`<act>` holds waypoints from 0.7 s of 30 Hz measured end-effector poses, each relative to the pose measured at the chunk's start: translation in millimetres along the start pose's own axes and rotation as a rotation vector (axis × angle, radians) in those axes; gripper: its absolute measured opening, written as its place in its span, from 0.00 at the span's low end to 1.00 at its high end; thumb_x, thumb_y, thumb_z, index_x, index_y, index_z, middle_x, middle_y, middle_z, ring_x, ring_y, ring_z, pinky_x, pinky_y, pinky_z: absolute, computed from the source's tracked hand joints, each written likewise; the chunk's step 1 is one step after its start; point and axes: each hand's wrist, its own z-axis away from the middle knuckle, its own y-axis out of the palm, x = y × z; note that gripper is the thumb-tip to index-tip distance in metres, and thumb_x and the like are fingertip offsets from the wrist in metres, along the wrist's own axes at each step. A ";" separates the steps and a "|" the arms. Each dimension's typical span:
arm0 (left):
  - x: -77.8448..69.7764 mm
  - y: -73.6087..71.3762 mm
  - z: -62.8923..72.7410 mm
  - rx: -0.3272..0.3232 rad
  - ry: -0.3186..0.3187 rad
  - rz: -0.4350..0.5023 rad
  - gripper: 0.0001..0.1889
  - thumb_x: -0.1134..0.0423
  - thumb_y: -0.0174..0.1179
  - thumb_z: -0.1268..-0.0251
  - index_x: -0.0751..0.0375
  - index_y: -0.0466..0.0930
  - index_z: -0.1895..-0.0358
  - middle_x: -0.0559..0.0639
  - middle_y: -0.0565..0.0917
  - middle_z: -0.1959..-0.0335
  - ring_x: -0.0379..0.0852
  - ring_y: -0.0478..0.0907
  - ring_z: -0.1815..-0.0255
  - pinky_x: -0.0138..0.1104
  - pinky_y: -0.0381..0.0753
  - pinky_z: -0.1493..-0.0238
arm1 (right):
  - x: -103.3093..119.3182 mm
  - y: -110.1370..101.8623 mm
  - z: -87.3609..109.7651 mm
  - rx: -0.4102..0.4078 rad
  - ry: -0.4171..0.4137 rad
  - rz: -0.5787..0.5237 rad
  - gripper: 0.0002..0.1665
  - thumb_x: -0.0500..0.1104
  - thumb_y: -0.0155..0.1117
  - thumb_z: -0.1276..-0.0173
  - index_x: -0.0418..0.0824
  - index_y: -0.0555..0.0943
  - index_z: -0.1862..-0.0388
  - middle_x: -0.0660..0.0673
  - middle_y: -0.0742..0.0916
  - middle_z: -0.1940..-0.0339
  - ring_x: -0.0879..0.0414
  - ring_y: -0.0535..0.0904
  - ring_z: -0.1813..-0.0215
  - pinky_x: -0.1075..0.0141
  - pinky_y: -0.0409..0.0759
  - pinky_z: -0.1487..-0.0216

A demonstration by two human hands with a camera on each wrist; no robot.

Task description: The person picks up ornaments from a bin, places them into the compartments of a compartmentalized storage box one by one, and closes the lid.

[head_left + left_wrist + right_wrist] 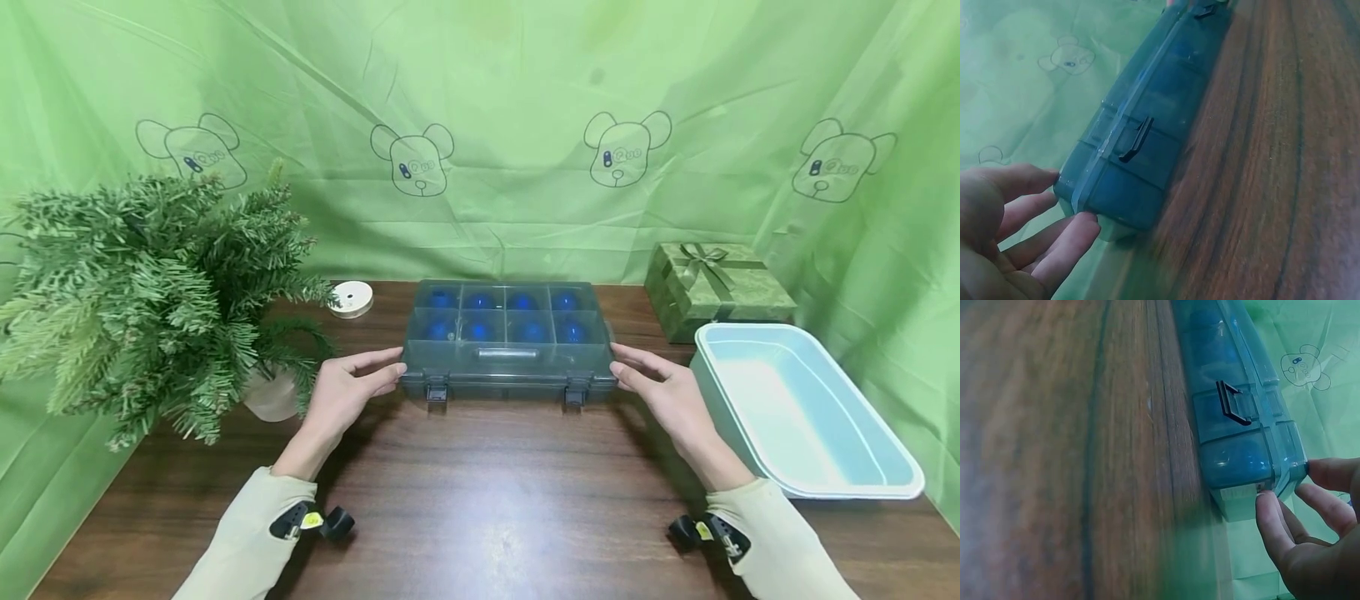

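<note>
A see-through bluish-grey compartment box (517,356) lies on the table, its lid down over round blue balls (480,331) in separate compartments. Two black latches (437,394) stick out along its front. My left hand (347,392) grips the box's left end, thumb and fingertips at the lid's rim. At the opposite end, my right hand (670,396) grips the box the same way. The right wrist view shows the thumb (1272,522) against the seam under the rim and a finger (1332,472) higher on the lid's edge.
An artificial fir tree (172,292) in a pale pot stands at the left, with a white ribbon spool (352,298) behind it. To the right are a green gift box (720,283) with a bow and a light-blue tub (802,408). Green cloth (517,217) hangs behind.
</note>
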 end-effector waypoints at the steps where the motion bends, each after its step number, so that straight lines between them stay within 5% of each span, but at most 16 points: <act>1: 0.0 1.2 -1.5 -0.009 0.005 0.004 0.21 0.60 0.75 0.32 0.63 0.88 0.39 0.61 0.88 0.42 0.49 0.91 0.55 0.37 0.88 0.51 | 0.2 1.1 -1.8 -0.008 -0.003 0.002 0.32 0.55 0.70 0.22 0.43 0.80 0.26 0.38 0.84 0.31 0.64 0.88 0.49 0.75 0.80 0.45; 8: 1.2 9.0 -12.4 -0.055 0.027 -0.010 0.18 0.60 0.73 0.30 0.62 0.89 0.40 0.61 0.87 0.41 0.50 0.90 0.53 0.34 0.88 0.51 | -1.1 5.7 -15.3 -0.032 0.002 0.048 0.31 0.58 0.68 0.22 0.47 0.81 0.26 0.42 0.84 0.30 0.64 0.87 0.47 0.75 0.79 0.44; 21: 3.5 16.2 -26.2 -0.115 0.043 -0.035 0.16 0.62 0.74 0.31 0.62 0.91 0.44 0.60 0.90 0.49 0.42 0.91 0.58 0.31 0.87 0.53 | -4.5 11.6 -29.5 -0.116 -0.038 0.106 0.25 0.55 0.71 0.23 0.46 0.87 0.33 0.42 0.90 0.43 0.64 0.85 0.52 0.73 0.76 0.46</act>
